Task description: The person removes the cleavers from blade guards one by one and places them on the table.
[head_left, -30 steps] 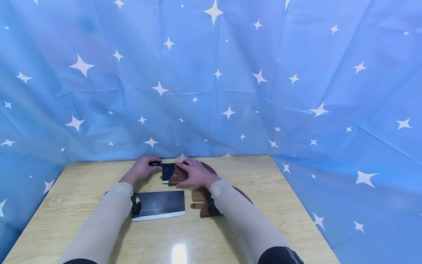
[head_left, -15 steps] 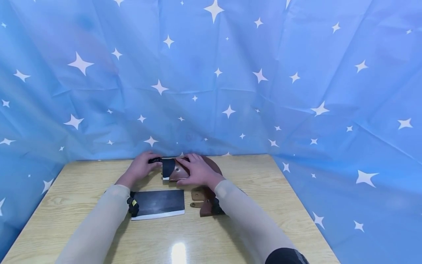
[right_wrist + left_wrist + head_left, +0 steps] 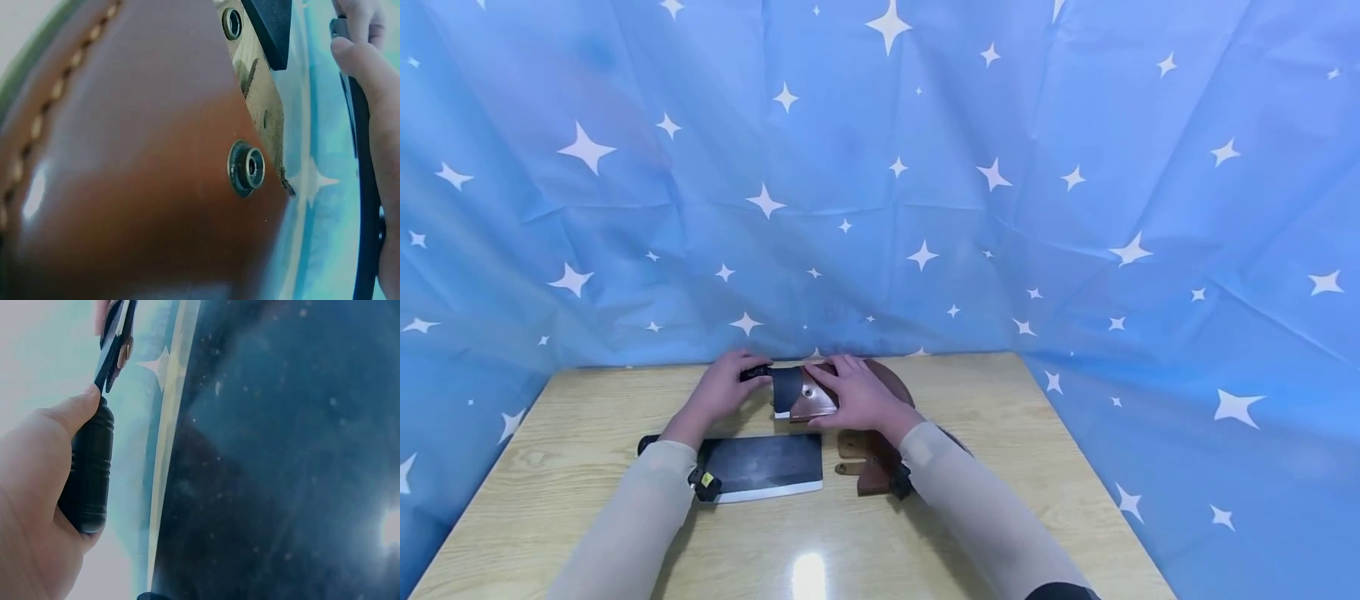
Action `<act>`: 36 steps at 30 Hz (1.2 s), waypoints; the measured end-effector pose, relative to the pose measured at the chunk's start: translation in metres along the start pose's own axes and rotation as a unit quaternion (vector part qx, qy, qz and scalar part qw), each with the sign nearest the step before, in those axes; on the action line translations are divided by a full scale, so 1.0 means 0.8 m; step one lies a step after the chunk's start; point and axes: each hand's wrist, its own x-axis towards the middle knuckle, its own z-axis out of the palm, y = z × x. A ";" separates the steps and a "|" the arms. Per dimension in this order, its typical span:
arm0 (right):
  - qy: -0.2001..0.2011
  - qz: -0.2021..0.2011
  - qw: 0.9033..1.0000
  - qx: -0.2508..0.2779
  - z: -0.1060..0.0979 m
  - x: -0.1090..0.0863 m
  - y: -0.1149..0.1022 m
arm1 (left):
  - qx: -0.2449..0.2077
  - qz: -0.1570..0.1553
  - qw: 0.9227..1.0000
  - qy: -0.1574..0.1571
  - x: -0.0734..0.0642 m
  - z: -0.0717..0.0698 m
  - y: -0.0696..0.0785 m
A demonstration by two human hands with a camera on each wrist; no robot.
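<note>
At the far edge of the table, my left hand (image 3: 722, 387) grips the black handle (image 3: 92, 465) of a cleaver, thumb along its top end. Most of that cleaver's dark blade (image 3: 786, 390) is inside a brown leather sheath (image 3: 893, 382); only a strip near the handle shows. My right hand (image 3: 861, 392) holds the sheath, fingers over the top and thumb near its snap. Closer to me lies a second, bare cleaver (image 3: 767, 460), partly under my left forearm. A second brown sheath (image 3: 872, 477) lies under my right forearm, its stitching and snap studs large in the right wrist view.
The wooden table (image 3: 745, 550) carries all of these. Behind it and at both sides hangs a blue curtain (image 3: 850, 125) with white stars, close to the table's far edge.
My right hand and the held sheath have shifted slightly to the right. More of the sheath's snap flap shows beside the hand. My left hand keeps its grip on the handle.
</note>
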 end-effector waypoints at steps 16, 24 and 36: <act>-0.002 -0.005 1.000 0.010 -0.007 -0.005 0.004 | 0.005 0.000 1.000 0.004 0.000 -0.002 0.011; -0.002 -0.009 1.000 0.010 -0.008 -0.009 0.006 | 0.009 -0.001 1.000 0.002 -0.001 -0.001 0.014; 0.003 -0.014 1.000 0.020 -0.013 -0.013 0.007 | 0.005 -0.005 1.000 -0.003 0.000 -0.004 0.021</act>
